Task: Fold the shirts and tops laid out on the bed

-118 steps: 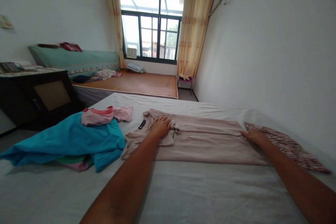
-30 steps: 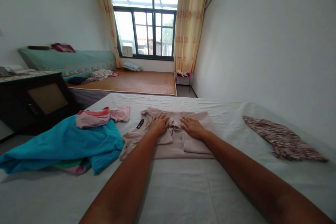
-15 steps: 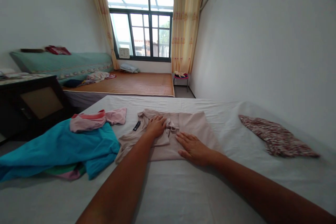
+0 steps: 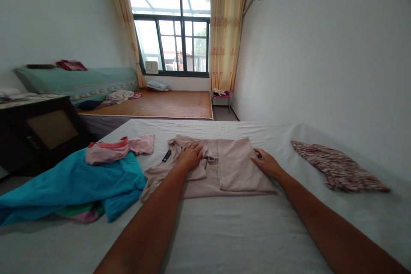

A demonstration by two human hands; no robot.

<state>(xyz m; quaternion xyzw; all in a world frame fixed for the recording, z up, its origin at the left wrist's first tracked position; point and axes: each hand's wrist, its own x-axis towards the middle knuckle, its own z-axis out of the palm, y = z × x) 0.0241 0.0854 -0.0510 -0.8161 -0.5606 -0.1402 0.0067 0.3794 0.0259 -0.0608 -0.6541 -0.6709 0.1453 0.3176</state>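
Note:
A beige garment [image 4: 231, 171] lies folded over on the white bed [image 4: 224, 231] in front of me. My left hand [image 4: 190, 156] presses flat on its bunched collar end, fingers spread. My right hand [image 4: 266, 163] rests at the garment's right folded edge, fingers curled onto the cloth there. A black label shows near the collar at the left.
A turquoise garment [image 4: 80, 184] with a pink one [image 4: 118, 147] on top lies at the left of the bed. A red-and-white patterned cloth [image 4: 337, 167] lies at the right by the wall. A dark cabinet [image 4: 38, 132] stands left; a second bed [image 4: 154, 105] and window lie beyond.
The garment's right half has been folded over to the left. My right hand then slid from the middle of the garment out to its right folded edge. My left hand stayed put.

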